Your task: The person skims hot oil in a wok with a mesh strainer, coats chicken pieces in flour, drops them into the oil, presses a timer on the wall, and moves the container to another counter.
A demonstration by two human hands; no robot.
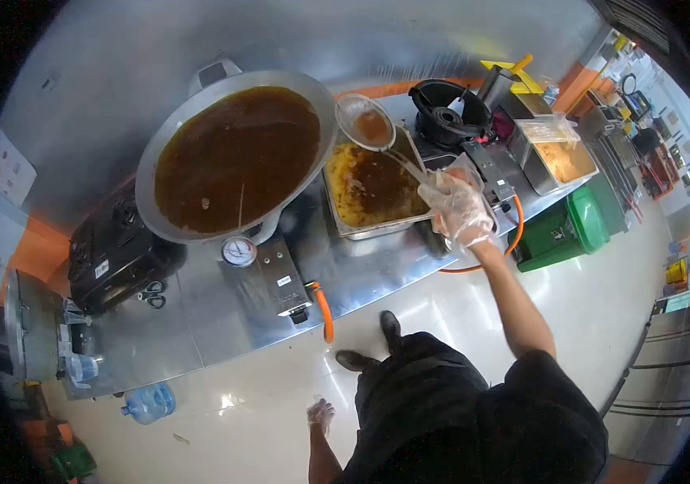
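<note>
Fingers [439,194] of right hand [462,211]: clamped on 1 strainer [371,125], near tray rim [385,226]. Left hand [321,413]: above open floor [256,411], finger spacing cannot tell. White label [284,281]: unreadable.

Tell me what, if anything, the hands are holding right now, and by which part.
The right hand holds the strainer by its handle. The left hand hangs low with nothing visible in it.

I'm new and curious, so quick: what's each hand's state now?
Left hand: loosely open, nothing visible in it.
Right hand: closed, holding the strainer.
</note>
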